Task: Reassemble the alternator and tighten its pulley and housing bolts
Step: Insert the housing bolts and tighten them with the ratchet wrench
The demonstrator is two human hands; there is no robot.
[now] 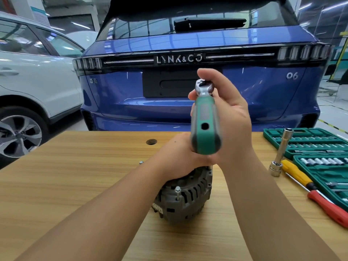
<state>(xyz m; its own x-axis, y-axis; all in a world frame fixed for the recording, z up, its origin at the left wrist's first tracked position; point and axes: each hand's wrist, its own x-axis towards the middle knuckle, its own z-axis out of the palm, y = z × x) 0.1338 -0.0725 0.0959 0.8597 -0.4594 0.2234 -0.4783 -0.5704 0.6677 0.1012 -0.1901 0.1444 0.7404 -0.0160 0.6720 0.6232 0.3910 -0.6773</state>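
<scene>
The grey alternator [185, 196] sits on the wooden table [75, 176], near its middle. A long housing bolt [177, 193] sticks up from its left side. My left hand [180, 157] rests on top of the alternator and grips it. My right hand [226, 113] holds a green-handled ratchet [205, 125] raised above the alternator, its chrome head up at my fingertips and its handle end toward the camera. What the ratchet drives is hidden behind my hands.
A green socket set case [320, 147] lies open at the right. Beside it stand a long chrome socket extension [281, 153], a yellow screwdriver [297, 174] and a red screwdriver [327, 208]. A small loose bolt [140, 162] lies left of the alternator. A blue car [188, 72] stands behind the table.
</scene>
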